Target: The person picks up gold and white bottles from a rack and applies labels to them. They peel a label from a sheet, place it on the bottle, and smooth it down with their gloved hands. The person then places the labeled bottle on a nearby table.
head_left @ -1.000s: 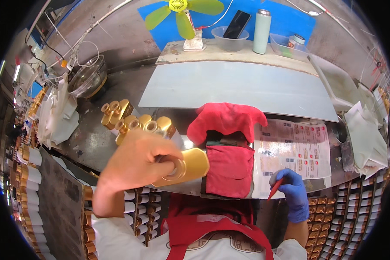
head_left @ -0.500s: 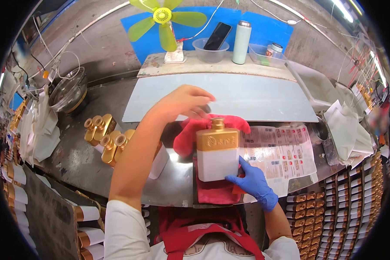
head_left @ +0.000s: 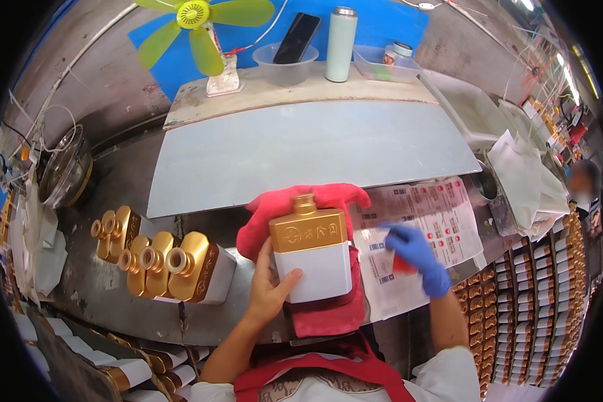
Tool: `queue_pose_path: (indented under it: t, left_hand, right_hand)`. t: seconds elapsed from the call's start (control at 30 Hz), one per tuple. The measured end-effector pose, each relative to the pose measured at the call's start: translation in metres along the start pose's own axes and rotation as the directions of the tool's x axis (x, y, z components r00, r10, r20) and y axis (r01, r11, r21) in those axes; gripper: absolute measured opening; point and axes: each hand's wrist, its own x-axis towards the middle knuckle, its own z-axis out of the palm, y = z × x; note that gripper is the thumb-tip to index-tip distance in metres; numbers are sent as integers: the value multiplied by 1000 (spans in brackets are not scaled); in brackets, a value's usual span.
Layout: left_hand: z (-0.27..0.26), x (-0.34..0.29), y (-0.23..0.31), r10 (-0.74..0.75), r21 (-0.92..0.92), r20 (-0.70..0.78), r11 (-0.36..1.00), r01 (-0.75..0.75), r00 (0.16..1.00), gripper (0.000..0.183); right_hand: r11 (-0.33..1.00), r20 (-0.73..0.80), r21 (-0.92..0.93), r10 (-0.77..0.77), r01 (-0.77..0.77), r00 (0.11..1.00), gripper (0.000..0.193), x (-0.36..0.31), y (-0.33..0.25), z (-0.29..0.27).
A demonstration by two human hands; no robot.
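Observation:
A flat-sided bottle [head_left: 313, 264], gold above and white below with embossed marks, leans slightly on a red cloth [head_left: 328, 318]. My bare left hand [head_left: 269, 289] grips its left side, thumb across the white front. Over the printed label sheets [head_left: 442, 228] at the right is my right hand [head_left: 419, 258], in a blue glove and smeared by motion. A small orange-red piece [head_left: 402, 265] shows under its palm, apparently held there; its kind is not clear. Several more gold-and-white bottles [head_left: 208, 271] stand to the left of my left hand.
A pale grey board [head_left: 308, 144] lies behind the cloth. On the shelf stand a green fan [head_left: 195, 17], a plastic bowl [head_left: 285, 67] with a phone [head_left: 297, 39], and a flask [head_left: 341, 47]. Racked bottles [head_left: 536, 308] fill the lower right. A metal pot [head_left: 67, 171] sits far left.
My left hand has come down from above the bottle and now grips its left side. My right hand has left the bottle and moved right with the orange-red piece. The view has shifted.

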Motion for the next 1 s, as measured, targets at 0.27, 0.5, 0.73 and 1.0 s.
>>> queue_pose_path:
  t: [0.27,0.5,0.73,1.0]
  left_hand:
    - [-3,-2,-10,-15,49,12,999,15,1000,71]
    - [1,-3,2,-63,31,3,998,63,998,68]
    - [1,-5,-2,-55,43,-37,997,57,998,64]
    - [11,-5,-6,39,118,11,992,-40,999,60]
  right_hand:
    - [646,5,-759,-119,81,993,55,132,41,-65]
    - [591,-80,-799,76,-110,994,41,173,52,-66]
    - [746,-287,-632,24,-208,958,27,122,39,-37]
    - [657,-172,-740,-388,141,906,8,-43,-61,14]
